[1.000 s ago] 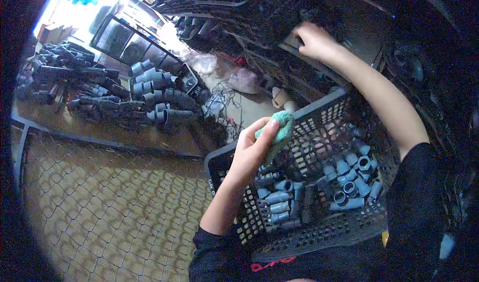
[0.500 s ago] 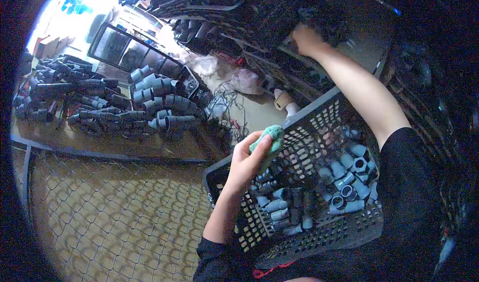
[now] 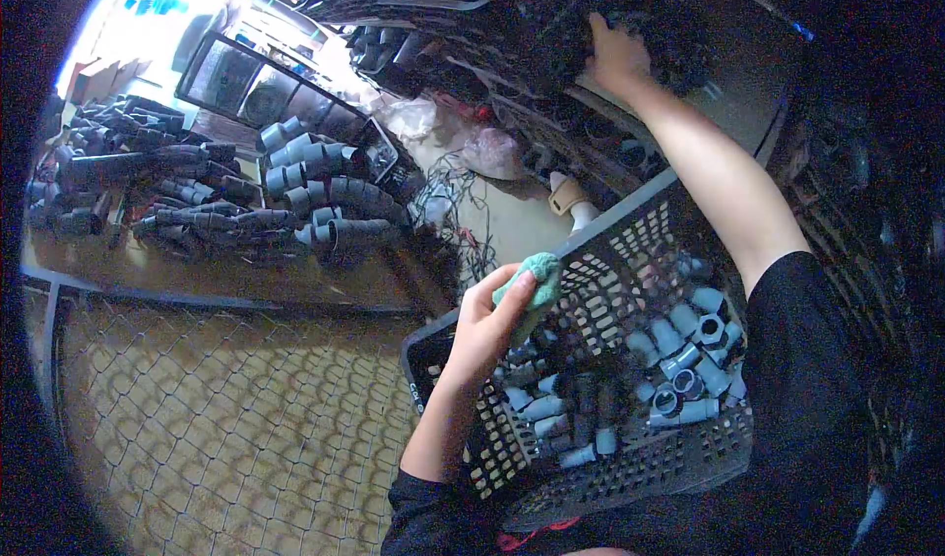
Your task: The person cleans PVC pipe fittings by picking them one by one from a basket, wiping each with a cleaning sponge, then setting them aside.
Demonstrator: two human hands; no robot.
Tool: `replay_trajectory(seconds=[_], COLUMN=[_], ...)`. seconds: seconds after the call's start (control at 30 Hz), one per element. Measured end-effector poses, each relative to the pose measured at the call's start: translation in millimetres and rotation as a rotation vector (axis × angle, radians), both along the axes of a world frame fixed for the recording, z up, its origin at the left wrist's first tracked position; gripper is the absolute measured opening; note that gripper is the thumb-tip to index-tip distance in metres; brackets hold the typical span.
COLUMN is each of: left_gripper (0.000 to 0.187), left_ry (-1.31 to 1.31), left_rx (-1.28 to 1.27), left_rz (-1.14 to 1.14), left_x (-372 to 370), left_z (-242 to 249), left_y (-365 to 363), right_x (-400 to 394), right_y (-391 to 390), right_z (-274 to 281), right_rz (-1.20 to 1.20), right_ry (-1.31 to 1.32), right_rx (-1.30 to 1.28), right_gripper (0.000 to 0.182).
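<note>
In the head view, my left hand (image 3: 482,325) is closed around a bunched green cloth (image 3: 536,278) above the near-left rim of a black plastic crate (image 3: 615,219). Inside the crate lie many grey pipe fittings (image 3: 679,364), some of them ring-shaped or hexagonal at the end. My right arm stretches across the crate's far right corner. At its end, my right hand (image 3: 620,61) reaches to a dark shelf area (image 3: 551,25), with one finger stretched out and apart from the rest. Deep shadow hides what lies under that hand.
Stacks of grey pipe fittings (image 3: 315,172) cover a bench on the left. Wire mesh (image 3: 226,418) spans the lower left. Beyond the crate are tangled strings (image 3: 448,202), a plastic bag (image 3: 489,153) and a foot in a tan sandal (image 3: 568,197). Dark racks line the right.
My right hand has moved slightly up and farther over the dark shelf area, and one finger now points out. My left hand keeps the green cloth in almost the same place.
</note>
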State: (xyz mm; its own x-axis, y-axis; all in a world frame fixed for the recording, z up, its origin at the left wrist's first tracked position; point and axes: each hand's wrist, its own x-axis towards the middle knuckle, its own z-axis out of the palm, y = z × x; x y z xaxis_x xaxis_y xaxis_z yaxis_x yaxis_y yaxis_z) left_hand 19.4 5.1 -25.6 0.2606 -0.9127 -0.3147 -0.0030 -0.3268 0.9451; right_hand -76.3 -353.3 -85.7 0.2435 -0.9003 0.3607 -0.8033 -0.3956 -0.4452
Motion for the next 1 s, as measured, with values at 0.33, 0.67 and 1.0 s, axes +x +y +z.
replay_trajectory(seconds=[0.33,0.67,1.0], left_gripper=[0.035,0.034,0.036], left_ry=[-0.007,0.012,0.103], left_rx=[-0.003,0.002,0.015], left_rz=[-0.002,-0.021,-0.022], left_x=[12.2,20.9,24.4], left_z=[-7.2,-8.3,-9.2], left_y=[-2.9,-0.6,-0.3], right_x=[4.0,31.6,56.9], right_y=[-11.7,4.4,44.6], right_z=[-11.3,-1.7,6.7], right_rz=[0.018,-0.157,0.039], right_ry=[-0.002,0.182,0.860], right_rx=[0.113,0.255,0.546], right_gripper=[0.055,0.037,0.042])
